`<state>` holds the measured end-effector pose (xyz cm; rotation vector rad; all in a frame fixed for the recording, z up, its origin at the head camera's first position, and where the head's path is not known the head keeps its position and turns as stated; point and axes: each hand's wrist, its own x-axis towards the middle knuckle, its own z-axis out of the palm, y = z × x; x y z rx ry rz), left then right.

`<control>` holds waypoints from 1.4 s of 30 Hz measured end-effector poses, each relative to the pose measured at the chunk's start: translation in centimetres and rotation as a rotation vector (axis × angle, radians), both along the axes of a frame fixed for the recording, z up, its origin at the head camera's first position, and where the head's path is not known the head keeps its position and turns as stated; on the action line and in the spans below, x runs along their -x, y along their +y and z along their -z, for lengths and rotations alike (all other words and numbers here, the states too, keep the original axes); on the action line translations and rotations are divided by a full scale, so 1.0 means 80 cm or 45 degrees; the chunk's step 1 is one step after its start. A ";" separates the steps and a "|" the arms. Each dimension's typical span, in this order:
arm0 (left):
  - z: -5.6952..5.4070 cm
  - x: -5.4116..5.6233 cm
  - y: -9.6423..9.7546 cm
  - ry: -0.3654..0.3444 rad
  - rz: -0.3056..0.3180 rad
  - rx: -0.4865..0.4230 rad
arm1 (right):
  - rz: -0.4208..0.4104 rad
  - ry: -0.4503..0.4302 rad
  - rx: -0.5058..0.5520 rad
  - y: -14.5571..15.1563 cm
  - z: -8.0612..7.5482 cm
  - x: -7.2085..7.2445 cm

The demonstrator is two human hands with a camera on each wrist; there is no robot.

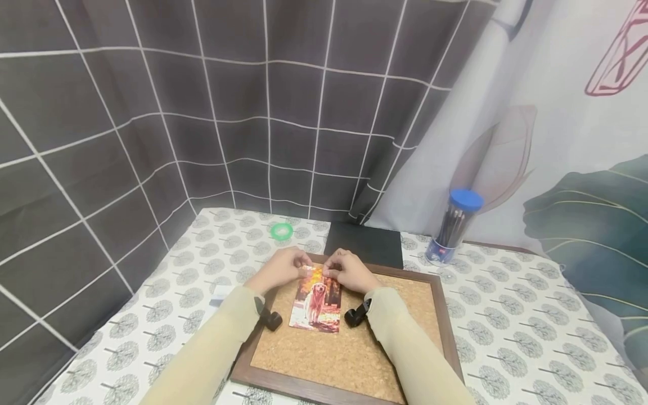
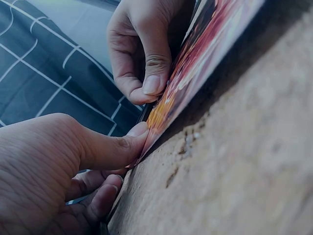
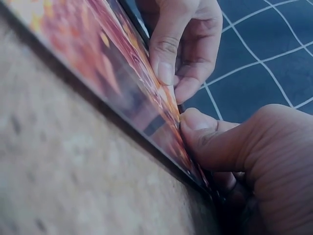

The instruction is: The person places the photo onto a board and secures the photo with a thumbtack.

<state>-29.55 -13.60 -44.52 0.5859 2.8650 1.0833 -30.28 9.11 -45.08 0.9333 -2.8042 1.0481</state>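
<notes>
A glossy photo print of a golden dog among autumn trees lies over the left part of a wood-framed cork board. At its upper left corner my left hand pinches the edge, thumb on the picture side, as the left wrist view also shows. My right hand pinches the upper right corner, its thumb against the print's face. In the left wrist view a dark shadow runs along the print's side edge over the cork. The fingers behind the top edge are partly hidden.
Behind the board lies a flat black sheet. A green ring is at the back left, and a clear jar with a blue lid holding dark sticks stands back right. White paper lies by the left forearm on the tree-patterned cloth.
</notes>
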 end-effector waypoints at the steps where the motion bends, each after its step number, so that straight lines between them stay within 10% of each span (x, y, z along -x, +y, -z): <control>1: 0.001 0.000 0.000 -0.001 0.000 -0.001 | -0.001 0.007 -0.010 0.000 0.001 0.000; 42: 0.003 -0.002 -0.001 -0.005 0.009 -0.045 | 0.195 -0.099 0.038 -0.014 -0.009 -0.006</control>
